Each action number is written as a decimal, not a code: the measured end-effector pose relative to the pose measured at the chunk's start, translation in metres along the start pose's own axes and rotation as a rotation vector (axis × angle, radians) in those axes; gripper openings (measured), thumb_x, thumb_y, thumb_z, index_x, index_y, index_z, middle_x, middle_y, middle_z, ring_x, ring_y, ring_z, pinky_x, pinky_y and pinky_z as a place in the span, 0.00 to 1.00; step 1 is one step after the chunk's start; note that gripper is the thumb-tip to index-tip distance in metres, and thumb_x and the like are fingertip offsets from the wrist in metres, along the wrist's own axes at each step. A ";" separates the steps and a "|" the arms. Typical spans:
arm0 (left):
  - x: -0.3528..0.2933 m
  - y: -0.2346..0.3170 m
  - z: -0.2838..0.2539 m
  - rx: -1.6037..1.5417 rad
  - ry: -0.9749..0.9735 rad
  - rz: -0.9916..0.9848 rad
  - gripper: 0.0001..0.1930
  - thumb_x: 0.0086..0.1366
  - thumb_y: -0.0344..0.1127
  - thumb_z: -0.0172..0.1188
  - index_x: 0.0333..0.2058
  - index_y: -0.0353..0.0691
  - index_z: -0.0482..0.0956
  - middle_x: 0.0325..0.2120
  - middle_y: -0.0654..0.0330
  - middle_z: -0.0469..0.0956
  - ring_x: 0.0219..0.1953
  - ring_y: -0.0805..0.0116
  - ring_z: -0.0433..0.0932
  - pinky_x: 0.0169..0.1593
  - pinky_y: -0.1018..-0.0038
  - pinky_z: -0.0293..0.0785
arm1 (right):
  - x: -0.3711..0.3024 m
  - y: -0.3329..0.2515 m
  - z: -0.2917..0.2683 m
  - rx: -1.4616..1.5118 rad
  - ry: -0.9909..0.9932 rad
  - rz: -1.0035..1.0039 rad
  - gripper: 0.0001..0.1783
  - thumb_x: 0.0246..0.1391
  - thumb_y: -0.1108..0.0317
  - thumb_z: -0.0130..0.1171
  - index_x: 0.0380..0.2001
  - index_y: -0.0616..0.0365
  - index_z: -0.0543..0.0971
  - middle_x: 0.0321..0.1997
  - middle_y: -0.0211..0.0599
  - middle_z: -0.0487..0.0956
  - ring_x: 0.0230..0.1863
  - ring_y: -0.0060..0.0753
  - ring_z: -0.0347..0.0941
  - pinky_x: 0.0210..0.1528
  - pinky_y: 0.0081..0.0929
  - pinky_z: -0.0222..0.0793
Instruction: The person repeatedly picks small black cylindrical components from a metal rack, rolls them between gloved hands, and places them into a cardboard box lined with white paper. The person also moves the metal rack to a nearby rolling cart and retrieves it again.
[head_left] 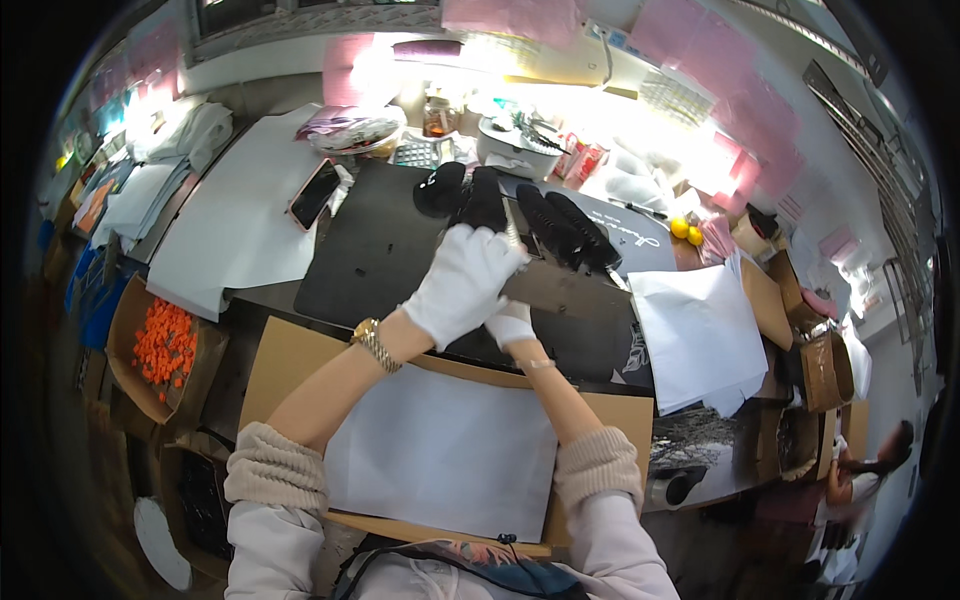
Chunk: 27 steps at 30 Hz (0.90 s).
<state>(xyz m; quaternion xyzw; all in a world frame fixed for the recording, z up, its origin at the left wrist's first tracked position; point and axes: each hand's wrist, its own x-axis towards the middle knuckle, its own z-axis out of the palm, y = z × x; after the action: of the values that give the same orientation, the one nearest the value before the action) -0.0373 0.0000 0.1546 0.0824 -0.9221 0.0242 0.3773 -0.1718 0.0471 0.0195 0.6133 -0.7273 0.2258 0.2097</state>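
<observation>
My left hand (pixel 462 280), in a white glove, is over the black mat (pixel 375 225), its fingers bent together. What they hold, if anything, is hidden. Just right of it and nearer to me is my right hand (pixel 512 322), gloved too, its fingers mostly out of sight behind the left. Right beyond the left fingertips lies a long black piece (pixel 486 200), with a rounded black piece (pixel 440 190) to its left. Two ridged rows of black pieces (pixel 570 228) lie to the right. Small dark bits are scattered on the mat.
An open cardboard box (pixel 285 355) with a white sheet (pixel 440 435) stands before me. Left are a box of orange pieces (pixel 165 345) and a phone (pixel 314 194). White paper (pixel 695 330) lies right. A white tub (pixel 518 148) stands behind. Another person (pixel 860 485) is far right.
</observation>
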 end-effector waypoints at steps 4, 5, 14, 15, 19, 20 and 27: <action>-0.062 0.004 0.028 0.037 -0.015 0.027 0.29 0.45 0.38 0.73 0.48 0.42 0.76 0.32 0.64 0.71 0.34 0.65 0.72 0.38 0.66 0.65 | -0.110 -0.007 -0.090 0.870 -0.539 0.459 0.14 0.63 0.60 0.56 0.40 0.59 0.84 0.34 0.42 0.84 0.37 0.33 0.81 0.44 0.27 0.74; -0.077 0.004 0.033 0.050 -0.057 0.045 0.26 0.50 0.39 0.70 0.48 0.42 0.76 0.30 0.64 0.71 0.31 0.67 0.72 0.35 0.68 0.65 | -0.129 -0.011 -0.109 0.873 -0.479 0.612 0.13 0.64 0.64 0.54 0.42 0.58 0.83 0.36 0.39 0.84 0.39 0.31 0.81 0.45 0.27 0.74; -0.140 0.007 0.053 0.033 -0.044 -0.010 0.12 0.51 0.39 0.70 0.33 0.46 0.79 0.27 0.63 0.67 0.28 0.66 0.68 0.29 0.70 0.65 | -0.088 -0.010 -0.084 0.961 0.409 0.697 0.24 0.68 0.72 0.45 0.66 0.63 0.63 0.70 0.40 0.62 0.70 0.31 0.58 0.71 0.28 0.53; -0.140 0.012 0.051 -0.018 -0.169 -0.052 0.11 0.50 0.40 0.71 0.31 0.45 0.79 0.28 0.62 0.68 0.30 0.64 0.69 0.31 0.69 0.66 | -0.077 -0.006 -0.072 1.001 0.436 0.708 0.25 0.68 0.71 0.45 0.66 0.63 0.62 0.71 0.40 0.60 0.71 0.31 0.56 0.72 0.28 0.53; -0.126 0.043 0.057 -0.116 -0.084 -0.187 0.14 0.49 0.44 0.72 0.22 0.42 0.78 0.29 0.60 0.72 0.39 0.60 0.72 0.42 0.64 0.69 | -0.038 0.021 -0.017 1.147 0.576 0.703 0.25 0.68 0.72 0.46 0.66 0.65 0.62 0.73 0.43 0.60 0.71 0.31 0.57 0.71 0.28 0.55; -0.122 0.054 0.064 -0.118 0.015 -0.289 0.16 0.42 0.43 0.74 0.23 0.41 0.79 0.24 0.61 0.74 0.44 0.55 0.71 0.47 0.59 0.68 | -0.024 0.034 -0.002 0.948 0.552 0.741 0.24 0.67 0.73 0.47 0.65 0.67 0.64 0.69 0.47 0.65 0.69 0.35 0.62 0.70 0.29 0.58; -0.118 0.063 0.102 -0.197 0.030 -0.597 0.23 0.37 0.56 0.75 0.10 0.45 0.74 0.15 0.67 0.70 0.38 0.59 0.70 0.41 0.59 0.59 | 0.092 0.142 0.075 0.808 0.616 0.692 0.29 0.71 0.54 0.42 0.63 0.69 0.65 0.65 0.54 0.70 0.64 0.45 0.67 0.68 0.32 0.58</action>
<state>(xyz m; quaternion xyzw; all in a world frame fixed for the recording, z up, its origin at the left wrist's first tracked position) -0.0356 0.0674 0.0007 0.3125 -0.8493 -0.1758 0.3874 -0.3286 -0.0495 0.0019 0.2791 -0.6472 0.7053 0.0755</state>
